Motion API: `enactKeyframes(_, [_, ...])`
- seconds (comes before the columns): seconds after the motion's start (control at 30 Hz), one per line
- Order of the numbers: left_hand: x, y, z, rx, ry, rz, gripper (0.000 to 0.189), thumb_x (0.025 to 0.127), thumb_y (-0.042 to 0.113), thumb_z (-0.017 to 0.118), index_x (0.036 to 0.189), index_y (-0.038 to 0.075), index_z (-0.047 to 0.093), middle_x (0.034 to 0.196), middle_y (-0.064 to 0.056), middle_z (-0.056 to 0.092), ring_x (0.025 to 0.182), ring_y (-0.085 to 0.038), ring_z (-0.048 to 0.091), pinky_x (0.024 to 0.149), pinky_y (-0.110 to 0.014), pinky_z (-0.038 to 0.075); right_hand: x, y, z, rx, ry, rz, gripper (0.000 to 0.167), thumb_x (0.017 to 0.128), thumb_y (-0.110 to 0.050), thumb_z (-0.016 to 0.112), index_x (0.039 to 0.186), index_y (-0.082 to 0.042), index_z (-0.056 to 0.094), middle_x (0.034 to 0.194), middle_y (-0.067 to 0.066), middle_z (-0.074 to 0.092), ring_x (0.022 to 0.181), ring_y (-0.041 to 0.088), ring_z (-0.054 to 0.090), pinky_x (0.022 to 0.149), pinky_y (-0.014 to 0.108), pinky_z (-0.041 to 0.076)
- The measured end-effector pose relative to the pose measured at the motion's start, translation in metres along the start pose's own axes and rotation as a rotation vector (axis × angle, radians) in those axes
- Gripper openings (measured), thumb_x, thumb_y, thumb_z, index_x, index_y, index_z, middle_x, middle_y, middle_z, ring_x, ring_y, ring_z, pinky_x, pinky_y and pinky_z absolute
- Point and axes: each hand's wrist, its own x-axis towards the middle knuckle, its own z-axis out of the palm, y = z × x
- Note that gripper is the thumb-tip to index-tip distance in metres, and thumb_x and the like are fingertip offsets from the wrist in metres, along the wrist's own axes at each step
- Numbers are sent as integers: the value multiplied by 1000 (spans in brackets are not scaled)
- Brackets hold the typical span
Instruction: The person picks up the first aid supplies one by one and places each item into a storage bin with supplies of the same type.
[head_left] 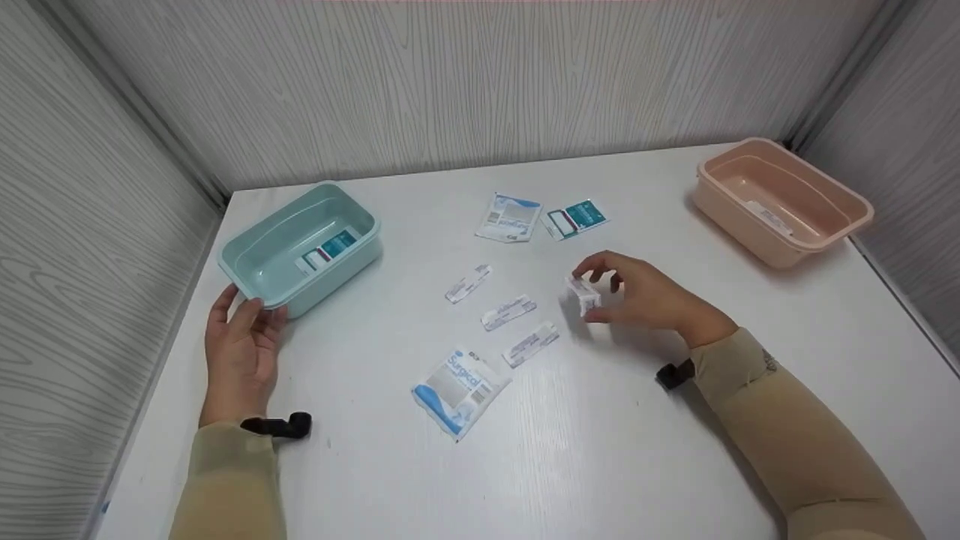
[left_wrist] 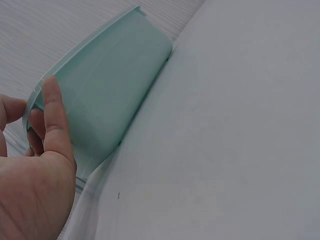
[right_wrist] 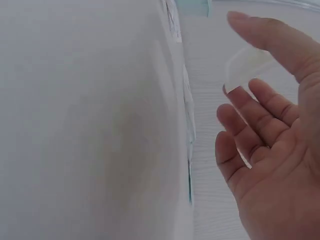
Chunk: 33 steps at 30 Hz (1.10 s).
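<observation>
My right hand [head_left: 637, 296] is over the right of the table's middle, pinching a wrapped adhesive bandage [head_left: 583, 295] between thumb and forefinger. The bandage is bent between the fingertips; its pale wrapper [right_wrist: 245, 65] shows in the right wrist view. To the left, my left hand [head_left: 244, 349] grips the near corner rim of a teal basin [head_left: 330, 279], thumb on the rim and fingers below it. Inside the basin lies a teal-and-white packet [head_left: 328, 250]. Three more wrapped bandages [head_left: 508, 312] lie in a loose row, left of my right hand.
A blue-and-white surgical packet [head_left: 460, 392] lies toward the front. Behind the bandages are another blue-and-white packet [head_left: 510, 217] and a teal-and-white one [head_left: 575, 219]. At the back right stands a peach basin [head_left: 739, 217] with one wrapped strip [head_left: 769, 218] inside. Panels [head_left: 480, 82] enclose the table.
</observation>
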Motion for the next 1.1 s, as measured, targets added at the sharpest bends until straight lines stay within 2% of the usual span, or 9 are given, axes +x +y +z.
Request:
enactKeyframes(0.17, [0,2,-1,-34,0,-12,67,106,-7,71,160,24,45,152,-7,51,125,-18,64,89,-28,73,-4,-7,-18,35,47,-64,69,89,-26,99,149,-21,66,147,-1,69,130,22,58,107,40,52])
enactKeyframes(0.47, [-1,2,-1,-35,-32,-32,73,106,-5,72,165,25,42,156,-5,49,129,-17,63,93,-29,73,-24,-18,-53,51,190,-132,67,90,-14,98,149,-15,67,139,1,69,123,20,59,94,16,51])
enactKeyframes(0.73, [-1,1,-3,-39,-42,-28,76,106,-5,73,168,24,40,159,-5,50,132,-17,64,94,-31,73,-35,-43,-75,-27,237,-161,69,90,-13,98,151,-21,66,141,0,70,122,15,58,95,14,50])
enactKeyframes(0.87, [-1,0,-5,-46,-29,-32,74,105,-6,73,165,25,43,155,-5,52,129,-17,66,92,-29,73,-35,-45,-81,-62,248,-179,69,89,-12,98,150,-19,67,137,2,70,121,20,60,93,14,51])
enactKeyframes(1.0, [0,2,-5,-42,-35,-32,71,106,-7,72,163,25,44,153,-6,51,126,-16,66,91,-28,73,-34,-34,-86,-91,260,-143,67,89,-15,98,149,-20,68,135,2,70,119,22,61,89,14,52])
enactKeyframes(1.1, [1,4,-5,-44,-47,-33,70,106,-7,72,162,26,44,155,-6,50,127,-17,66,92,-29,73,-32,-22,-93,-90,258,-63,66,90,-20,99,149,-23,68,134,0,68,117,21,60,88,16,52])
